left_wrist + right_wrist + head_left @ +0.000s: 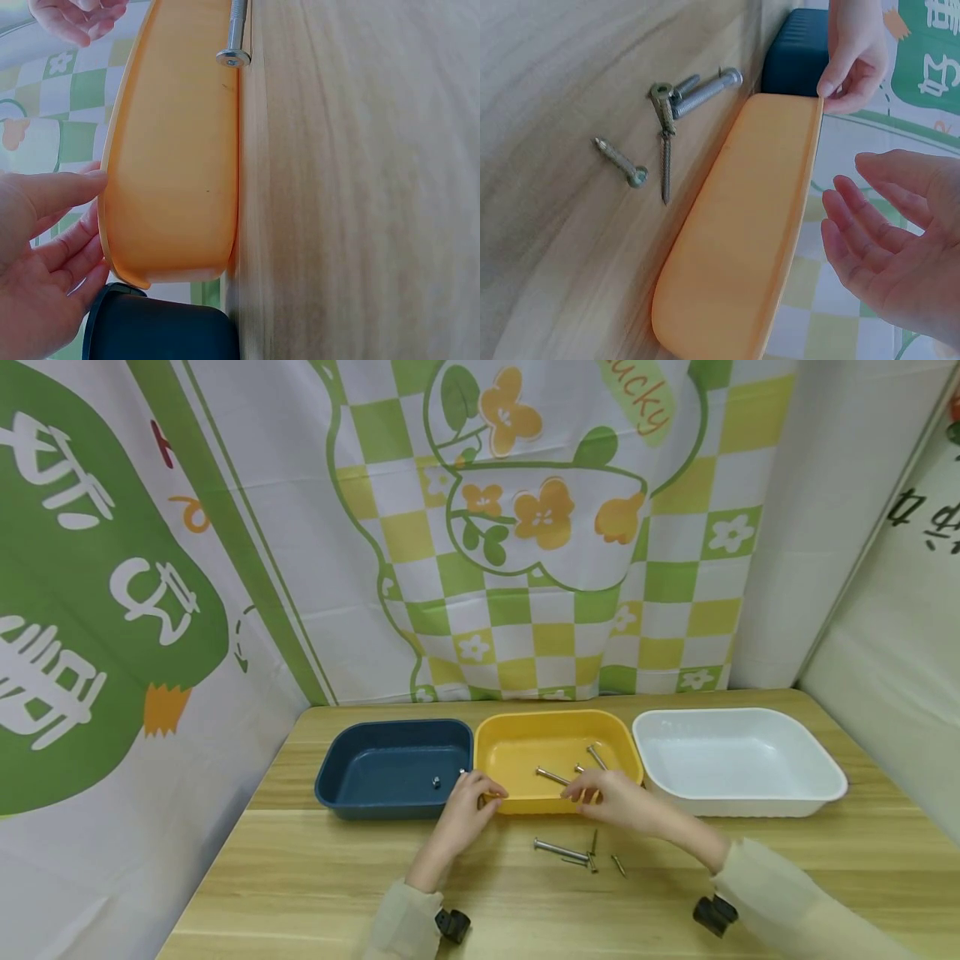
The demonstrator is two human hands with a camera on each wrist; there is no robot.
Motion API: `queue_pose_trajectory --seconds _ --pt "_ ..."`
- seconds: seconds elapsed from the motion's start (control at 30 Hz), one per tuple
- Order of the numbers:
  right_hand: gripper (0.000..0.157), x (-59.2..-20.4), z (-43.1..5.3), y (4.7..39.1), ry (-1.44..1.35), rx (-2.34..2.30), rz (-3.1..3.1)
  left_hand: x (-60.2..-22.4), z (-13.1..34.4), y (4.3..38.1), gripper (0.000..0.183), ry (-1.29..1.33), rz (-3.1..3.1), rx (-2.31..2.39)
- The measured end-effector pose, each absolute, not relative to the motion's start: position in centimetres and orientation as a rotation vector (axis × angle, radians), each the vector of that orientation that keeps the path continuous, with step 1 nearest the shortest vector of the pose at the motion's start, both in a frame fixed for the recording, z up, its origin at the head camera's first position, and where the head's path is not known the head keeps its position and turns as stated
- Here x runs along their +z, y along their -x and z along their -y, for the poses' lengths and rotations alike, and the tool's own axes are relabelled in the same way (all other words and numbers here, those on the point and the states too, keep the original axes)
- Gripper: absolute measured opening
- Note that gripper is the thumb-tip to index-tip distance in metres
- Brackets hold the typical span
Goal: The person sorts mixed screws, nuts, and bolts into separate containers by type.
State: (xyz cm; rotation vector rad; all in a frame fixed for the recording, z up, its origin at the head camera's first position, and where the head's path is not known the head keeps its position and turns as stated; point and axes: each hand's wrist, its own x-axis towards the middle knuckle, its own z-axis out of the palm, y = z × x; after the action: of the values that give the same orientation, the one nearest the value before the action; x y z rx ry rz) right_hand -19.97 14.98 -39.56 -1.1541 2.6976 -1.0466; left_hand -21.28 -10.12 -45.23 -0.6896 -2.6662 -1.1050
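Observation:
My left hand (463, 810) pinches the rim of the yellow tray (169, 150) at its front left corner, thumb on the outer side. My right hand (618, 802) hovers at the tray's front edge, fingers loosely bent and apart; in the right wrist view nothing lies between them. Inside the tray are a bolt (552, 775) and another bolt (597, 758), partly behind the right hand. On the table just in front of the tray lie a long silver bolt (709, 94), a short screw (619, 160) and several other screws, some crossing each other.
A dark blue tray (360, 777) stands left against the yellow one, with a small nut (437, 782) inside. To the right is a white tray (738, 760). A printed curtain (540, 635) hangs behind the wooden table (300, 877).

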Motion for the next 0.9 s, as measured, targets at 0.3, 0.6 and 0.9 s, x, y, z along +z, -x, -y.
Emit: queue_pose_trajectory --seconds 0.3,0.6,0.9 --pt "0.019 -40.7 -14.7 19.0 1.083 -1.029 -2.641 -45.3 10.1 21.4 0.007 0.687 2.671 -1.106" --pt "0.018 -41.7 -14.1 18.4 1.096 -1.042 -2.591 -45.3 10.1 21.4 0.007 0.678 2.673 -1.091" --pt "0.017 -43.0 -13.4 18.2 1.165 -1.022 -2.577 -45.3 10.1 21.3 0.007 0.671 2.680 -1.088"
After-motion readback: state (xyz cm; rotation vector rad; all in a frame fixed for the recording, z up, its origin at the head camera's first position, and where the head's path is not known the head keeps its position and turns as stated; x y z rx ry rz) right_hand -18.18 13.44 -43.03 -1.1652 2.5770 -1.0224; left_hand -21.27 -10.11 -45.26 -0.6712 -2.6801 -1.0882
